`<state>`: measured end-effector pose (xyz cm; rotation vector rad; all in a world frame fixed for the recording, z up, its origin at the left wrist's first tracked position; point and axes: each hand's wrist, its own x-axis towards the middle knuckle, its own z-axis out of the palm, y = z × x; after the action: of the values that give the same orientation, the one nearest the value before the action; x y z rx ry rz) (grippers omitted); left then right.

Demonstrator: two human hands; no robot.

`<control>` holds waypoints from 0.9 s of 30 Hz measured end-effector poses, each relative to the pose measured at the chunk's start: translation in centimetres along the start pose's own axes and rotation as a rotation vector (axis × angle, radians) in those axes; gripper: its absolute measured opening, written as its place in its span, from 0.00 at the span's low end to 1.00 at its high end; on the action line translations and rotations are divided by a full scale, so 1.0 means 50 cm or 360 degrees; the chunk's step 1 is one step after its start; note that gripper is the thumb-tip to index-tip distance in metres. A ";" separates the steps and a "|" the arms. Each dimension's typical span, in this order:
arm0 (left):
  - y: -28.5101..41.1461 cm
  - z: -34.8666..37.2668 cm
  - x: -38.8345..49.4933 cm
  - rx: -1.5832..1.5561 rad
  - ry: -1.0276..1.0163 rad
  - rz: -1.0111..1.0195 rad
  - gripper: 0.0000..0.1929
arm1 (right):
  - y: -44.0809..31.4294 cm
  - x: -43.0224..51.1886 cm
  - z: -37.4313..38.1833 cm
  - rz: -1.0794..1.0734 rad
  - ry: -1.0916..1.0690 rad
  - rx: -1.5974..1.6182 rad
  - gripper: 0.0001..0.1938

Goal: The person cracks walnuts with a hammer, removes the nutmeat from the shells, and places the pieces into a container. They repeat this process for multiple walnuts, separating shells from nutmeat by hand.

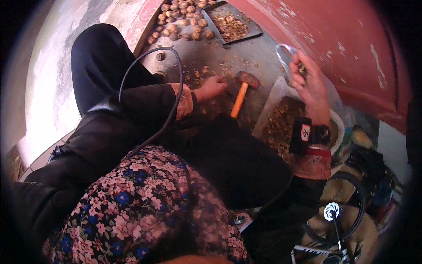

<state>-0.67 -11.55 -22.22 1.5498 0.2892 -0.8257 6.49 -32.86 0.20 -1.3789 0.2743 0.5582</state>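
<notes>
My left hand (213, 87) is low over the concrete floor, its fingers curled; whether anything is inside is hidden. Beside it lies a hammer (242, 94) with an orange handle and a worn reddish head. Raised at the right, my right hand (309, 79) has its fingers bent around what look like walnut pieces (301, 68). It is at the rim of a pale plastic bag or container (283, 59). Under my right wrist, broken shells fill a light-coloured container (280, 123). Several whole walnuts (184, 21) are heaped at the far end, and a single walnut (160, 56) sits apart.
A dustpan-like tray (260, 33) holds shell fragments near the red wall (346, 43). Shell bits (227, 71) are scattered on the floor. A black cable (179, 62) loops above my left forearm. At lower right are a small bicycle wheel (357, 211) and several bags.
</notes>
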 end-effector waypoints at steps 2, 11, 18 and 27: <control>-0.020 -0.046 0.019 -0.0017 0.0133 0.0020 0.11 | 0.033 0.091 0.016 0.0101 -0.0098 -0.0068 0.12; -0.019 -0.209 0.085 0.0090 0.0880 0.0330 0.12 | 0.083 0.329 0.086 0.0178 -0.0332 0.0111 0.12; 0.035 -0.283 0.144 0.0911 0.1570 0.0793 0.14 | 0.086 0.226 -0.015 0.0266 -0.0134 0.0200 0.12; 0.018 -0.317 0.229 0.1835 0.1145 0.0940 0.21 | 0.287 -0.100 -0.131 0.0291 0.0467 0.0460 0.11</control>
<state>13.23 0.01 -29.78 2.7977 -0.2052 0.1676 -4.35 -39.01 -10.70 -1.1575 0.6975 0.4440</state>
